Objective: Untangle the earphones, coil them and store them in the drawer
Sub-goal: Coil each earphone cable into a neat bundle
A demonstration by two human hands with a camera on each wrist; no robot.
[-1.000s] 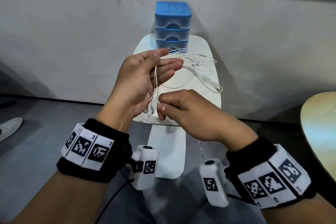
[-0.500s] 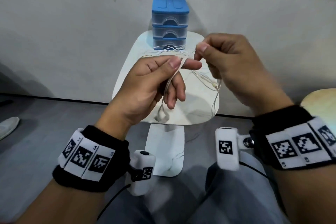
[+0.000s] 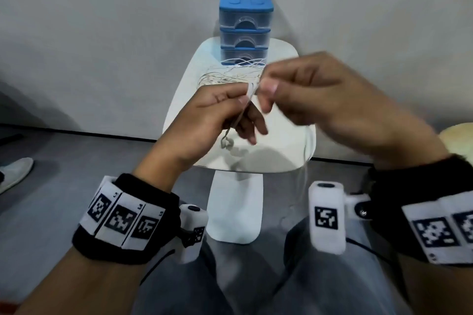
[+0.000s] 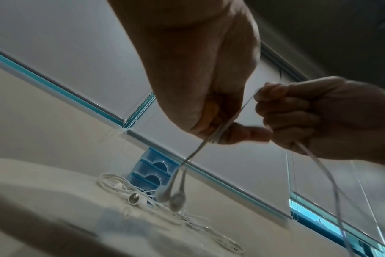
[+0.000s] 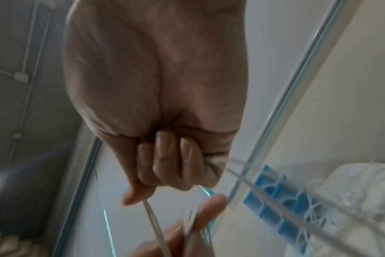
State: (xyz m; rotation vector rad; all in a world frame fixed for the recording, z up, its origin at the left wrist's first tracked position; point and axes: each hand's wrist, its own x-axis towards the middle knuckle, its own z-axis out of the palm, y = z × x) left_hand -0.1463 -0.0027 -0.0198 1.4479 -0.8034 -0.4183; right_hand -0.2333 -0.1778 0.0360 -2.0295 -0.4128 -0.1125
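Observation:
White earphones (image 3: 226,142) hang from my left hand (image 3: 220,112), which pinches their cable between thumb and fingers; the two buds (image 4: 169,194) dangle just above the white table (image 3: 281,146). My right hand (image 3: 304,94) is curled round the same cable (image 4: 316,156) close beside the left, and the cable trails down off to the right. A second tangle of white earphones (image 3: 230,75) lies on the table in front of the blue drawer unit (image 3: 244,25), whose three drawers look closed. In the right wrist view my fist (image 5: 176,165) is blurred.
The small white table stands on a white pedestal (image 3: 235,207) against a pale wall. A round wooden table edge (image 3: 458,133) shows at the right. A white shoe (image 3: 15,174) rests on the grey floor at the left. My knees are below the hands.
My right hand rose from below the left hand to its right side and has now moved in close to it, drawing the cable along. The left hand stayed holding the earphones.

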